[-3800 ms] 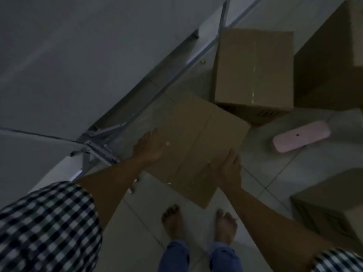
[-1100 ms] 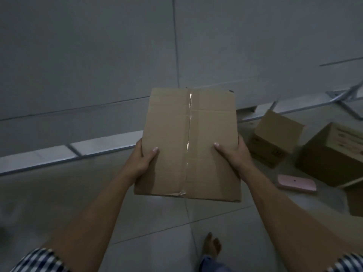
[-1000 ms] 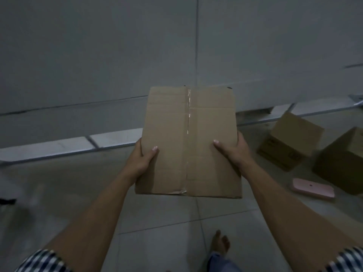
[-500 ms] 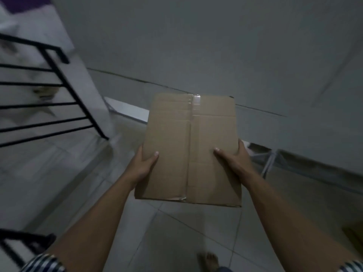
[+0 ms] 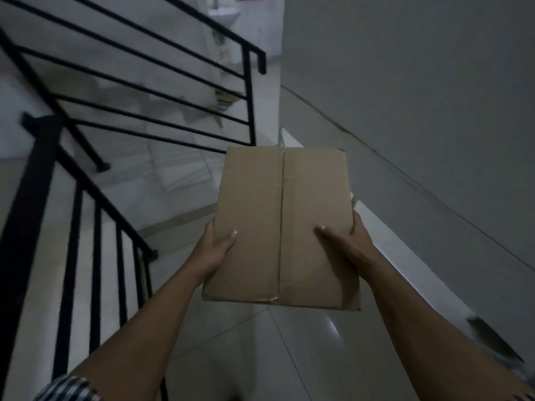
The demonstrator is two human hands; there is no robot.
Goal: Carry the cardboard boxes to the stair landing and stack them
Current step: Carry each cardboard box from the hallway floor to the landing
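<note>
Right of the black railing, held up off the tiled floor, is the cardboard box — flat brown top facing up, taped seam running down the middle, away from the person. Left hand grips the box edge on the railing side, thumb lying on top and the rest of the fingers tucked underneath where you can't see them. Right hand does the same on the edge away from the railing, thumb pressed flat on the cardboard. Both forearms are stretched out, and a bit of patterned sleeve shows at the very bottom, close to the railing's lower bars. Beyond the railing are pale stairs — pretty blurry, so no detail there. On the far side of the box from the railing is a plain grey wall. Lighting is dim overall.
</note>
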